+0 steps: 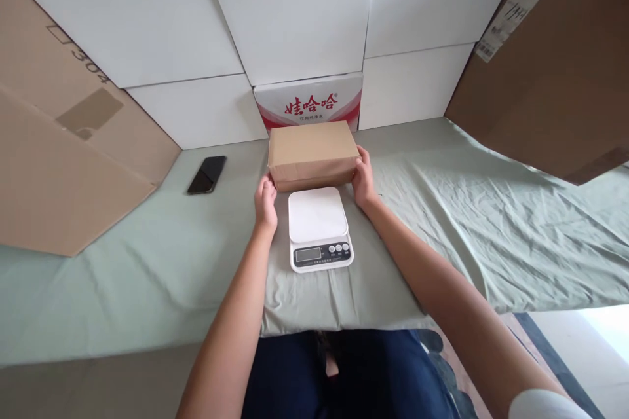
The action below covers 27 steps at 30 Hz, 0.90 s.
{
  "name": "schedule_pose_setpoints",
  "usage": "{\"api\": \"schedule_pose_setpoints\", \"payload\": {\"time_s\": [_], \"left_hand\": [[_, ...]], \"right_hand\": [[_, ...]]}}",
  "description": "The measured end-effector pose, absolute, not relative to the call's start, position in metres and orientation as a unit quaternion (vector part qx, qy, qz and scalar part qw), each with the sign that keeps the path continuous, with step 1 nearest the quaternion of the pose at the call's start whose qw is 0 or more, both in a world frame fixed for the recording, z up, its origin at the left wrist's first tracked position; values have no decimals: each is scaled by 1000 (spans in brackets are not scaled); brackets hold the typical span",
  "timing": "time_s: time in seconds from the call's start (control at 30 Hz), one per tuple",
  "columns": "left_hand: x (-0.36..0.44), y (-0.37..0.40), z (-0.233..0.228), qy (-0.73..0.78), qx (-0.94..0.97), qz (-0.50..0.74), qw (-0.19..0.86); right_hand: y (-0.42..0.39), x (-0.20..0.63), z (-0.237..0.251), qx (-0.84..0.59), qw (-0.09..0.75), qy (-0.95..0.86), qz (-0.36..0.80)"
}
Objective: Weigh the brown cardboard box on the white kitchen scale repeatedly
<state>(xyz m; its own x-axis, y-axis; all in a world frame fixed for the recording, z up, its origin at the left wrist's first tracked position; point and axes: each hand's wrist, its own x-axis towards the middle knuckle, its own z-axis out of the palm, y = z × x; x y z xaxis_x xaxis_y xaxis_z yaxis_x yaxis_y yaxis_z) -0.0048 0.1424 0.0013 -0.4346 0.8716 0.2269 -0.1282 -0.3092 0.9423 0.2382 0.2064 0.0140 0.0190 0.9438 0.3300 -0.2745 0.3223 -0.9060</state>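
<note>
We are gripping a small brown cardboard box (pixel 313 154) at the centre of the frame, our left hand (pixel 266 201) pressing against its left end and our right hand (pixel 364 178) against its right end, fingers curled around the edges and closed on the cardboard. The box is sitting just behind a white digital kitchen scale (pixel 319 228), whose platform is bare, on a pale green sheet (pixel 442 222). Behind the box a red-and-white printed carton (pixel 309 103) is leaning against white panels. A black phone (pixel 207 174) is lying at the left of the frame, well apart from our hands. As we judge it, the soft wrinkled sheet is giving the scale an uneven footing, so a box set down off-centre could tip it or overhang the display and buttons.
</note>
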Motion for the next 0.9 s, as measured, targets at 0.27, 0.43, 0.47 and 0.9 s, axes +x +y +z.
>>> {"api": "schedule_pose_setpoints", "payload": {"time_s": [0.27, 0.43, 0.47, 0.9], "left_hand": [[-8, 142, -6, 474, 410, 685, 371], [-13, 140, -5, 484, 373, 708, 353], [-13, 139, -5, 484, 372, 707, 356], [-10, 129, 1, 465, 438, 691, 337]], "right_hand": [[215, 245, 1, -349, 619, -486, 508], [214, 248, 0, -362, 618, -462, 524], [213, 248, -1, -353, 617, -465, 528], [193, 246, 6, -287, 606, -637, 382]]}}
